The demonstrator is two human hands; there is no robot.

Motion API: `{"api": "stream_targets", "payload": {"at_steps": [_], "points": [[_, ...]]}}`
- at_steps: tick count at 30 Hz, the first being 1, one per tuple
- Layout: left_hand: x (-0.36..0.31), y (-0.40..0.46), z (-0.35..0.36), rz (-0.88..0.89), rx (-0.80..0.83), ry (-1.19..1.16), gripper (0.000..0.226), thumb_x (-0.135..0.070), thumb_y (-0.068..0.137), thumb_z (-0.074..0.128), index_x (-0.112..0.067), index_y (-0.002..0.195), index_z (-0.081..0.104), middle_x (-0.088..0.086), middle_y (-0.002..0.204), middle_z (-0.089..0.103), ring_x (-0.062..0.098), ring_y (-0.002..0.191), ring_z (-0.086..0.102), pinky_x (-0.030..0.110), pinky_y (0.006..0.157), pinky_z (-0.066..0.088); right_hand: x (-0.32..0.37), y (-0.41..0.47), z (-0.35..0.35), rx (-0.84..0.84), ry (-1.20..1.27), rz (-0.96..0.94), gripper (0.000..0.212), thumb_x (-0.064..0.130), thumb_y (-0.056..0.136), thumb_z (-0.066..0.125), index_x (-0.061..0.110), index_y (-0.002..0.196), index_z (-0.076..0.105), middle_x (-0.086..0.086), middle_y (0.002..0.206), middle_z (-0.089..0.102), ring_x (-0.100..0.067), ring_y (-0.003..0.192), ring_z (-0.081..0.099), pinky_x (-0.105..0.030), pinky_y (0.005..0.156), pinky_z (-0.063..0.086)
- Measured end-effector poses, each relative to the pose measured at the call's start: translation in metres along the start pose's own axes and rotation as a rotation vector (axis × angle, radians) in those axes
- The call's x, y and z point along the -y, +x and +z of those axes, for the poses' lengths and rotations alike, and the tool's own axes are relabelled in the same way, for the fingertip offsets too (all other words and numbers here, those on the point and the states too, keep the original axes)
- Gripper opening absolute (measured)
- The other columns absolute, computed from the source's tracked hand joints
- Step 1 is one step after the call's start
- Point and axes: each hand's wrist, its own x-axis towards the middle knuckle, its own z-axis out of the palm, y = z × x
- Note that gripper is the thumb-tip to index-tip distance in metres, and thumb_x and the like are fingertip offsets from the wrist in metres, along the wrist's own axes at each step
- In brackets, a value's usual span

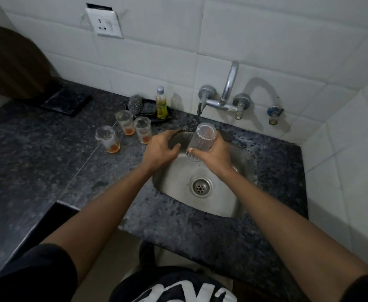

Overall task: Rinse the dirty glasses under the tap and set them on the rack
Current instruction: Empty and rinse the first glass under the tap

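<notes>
My right hand (216, 154) grips a clear ribbed glass (202, 139) over the steel sink (247, 162), tipped so its base points up and away. My left hand (160, 148) hovers at the sink's left rim beside that glass, fingers loosely curled and holding nothing. Three dirty glasses with orange dregs stand on the dark granite counter to the left: one (108, 139) nearest, one (125, 123) behind, one (143, 130) closest to the sink. The chrome tap (228, 83) rises from the tiled wall behind; no water stream is visible.
A soap bottle (161, 103) and a steel scrubber (134, 104) sit on a dark dish behind the glasses. A dark tray (66, 101) and a round wooden board (9, 62) lie at the far left. A small valve (273, 114) projects from the wall at right.
</notes>
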Motion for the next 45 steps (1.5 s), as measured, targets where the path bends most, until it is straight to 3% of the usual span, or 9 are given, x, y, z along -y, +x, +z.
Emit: {"api": "stream_targets", "payload": {"at_steps": [5, 10, 15, 19, 23, 30, 33, 39, 45], "points": [[0.042, -0.027, -0.046, -0.119, -0.091, 0.047, 0.049, -0.035, 0.090, 0.067, -0.014, 0.134, 0.067, 0.008, 0.125, 0.075, 0.024, 0.110, 0.072, 0.045, 0.089, 0.060, 0.039, 0.015, 0.040, 0.163, 0.043, -0.086, 0.075, 0.033, 0.064, 0.099, 0.023, 0.130, 0.064, 0.009, 0.115, 0.074, -0.004, 0.103, 0.070, -0.030, 0.092, 0.059], [0.110, -0.044, -0.108, -0.287, -0.239, 0.125, 0.050, -0.030, 0.092, 0.072, -0.009, 0.138, 0.065, 0.013, 0.129, 0.073, 0.029, 0.113, 0.071, 0.041, 0.092, 0.058, 0.097, 0.038, 0.119, 0.258, 0.123, -0.161, 0.062, 0.031, 0.066, 0.099, 0.028, 0.118, 0.065, 0.010, 0.110, 0.074, -0.003, 0.099, 0.071, -0.023, 0.091, 0.058], [0.207, -0.044, -0.149, -0.423, -0.269, 0.188, 0.060, -0.037, 0.094, 0.070, -0.009, 0.146, 0.058, 0.013, 0.142, 0.066, 0.029, 0.129, 0.064, 0.041, 0.103, 0.053, 0.139, 0.088, 0.226, 0.335, 0.112, -0.154, 0.074, 0.044, 0.060, 0.099, 0.024, 0.123, 0.066, 0.008, 0.112, 0.075, -0.006, 0.102, 0.072, -0.036, 0.093, 0.061], [0.294, -0.022, -0.167, -0.470, -0.186, 0.226, 0.072, -0.041, 0.097, 0.068, -0.003, 0.155, 0.046, 0.021, 0.153, 0.055, 0.036, 0.141, 0.053, 0.045, 0.111, 0.047, 0.167, 0.145, 0.316, 0.338, 0.101, -0.139, 0.080, 0.047, 0.058, 0.099, 0.025, 0.126, 0.062, 0.009, 0.114, 0.073, -0.007, 0.102, 0.070, -0.035, 0.094, 0.060], [0.388, 0.019, -0.182, -0.531, -0.021, 0.294, 0.092, -0.062, 0.093, 0.047, 0.000, 0.159, 0.036, 0.026, 0.161, 0.043, 0.041, 0.151, 0.040, 0.050, 0.121, 0.040, 0.189, 0.203, 0.403, 0.321, 0.093, -0.111, 0.077, 0.042, 0.062, 0.099, 0.026, 0.127, 0.060, 0.008, 0.114, 0.071, -0.012, 0.104, 0.069, -0.032, 0.094, 0.058], [0.506, 0.079, -0.207, -0.566, 0.116, 0.473, 0.100, -0.073, 0.099, 0.037, -0.003, 0.167, 0.013, 0.022, 0.174, 0.014, 0.038, 0.162, 0.010, 0.052, 0.132, 0.007, 0.200, 0.288, 0.524, 0.324, 0.064, -0.104, 0.074, 0.031, 0.062, 0.100, 0.024, 0.121, 0.056, 0.004, 0.113, 0.071, -0.014, 0.103, 0.069, -0.033, 0.096, 0.058], [0.536, 0.099, -0.214, -0.588, 0.149, 0.470, 0.106, -0.081, 0.095, 0.020, -0.003, 0.167, 0.009, 0.021, 0.175, 0.008, 0.037, 0.163, 0.004, 0.052, 0.132, 0.003, 0.197, 0.314, 0.565, 0.334, 0.028, -0.100, 0.076, 0.031, 0.061, 0.100, 0.021, 0.123, 0.058, 0.004, 0.113, 0.071, -0.014, 0.104, 0.069, -0.033, 0.096, 0.058], [0.558, 0.127, -0.201, -0.620, 0.166, 0.466, 0.105, -0.079, 0.099, 0.015, 0.000, 0.166, -0.001, 0.024, 0.175, -0.003, 0.036, 0.163, -0.007, 0.052, 0.131, -0.006, 0.183, 0.345, 0.617, 0.384, -0.019, -0.112, 0.076, 0.025, 0.061, 0.100, 0.017, 0.123, 0.057, 0.004, 0.113, 0.069, -0.015, 0.105, 0.068, -0.029, 0.095, 0.057], [0.562, 0.126, -0.194, -0.599, 0.138, 0.548, 0.104, -0.078, 0.100, 0.006, 0.003, 0.165, 0.003, 0.026, 0.174, 0.001, 0.038, 0.163, -0.003, 0.054, 0.131, 0.000, 0.170, 0.352, 0.636, 0.400, -0.045, -0.117, 0.078, 0.031, 0.059, 0.100, 0.012, 0.124, 0.063, 0.001, 0.114, 0.071, -0.014, 0.107, 0.068, -0.028, 0.095, 0.057]]}}
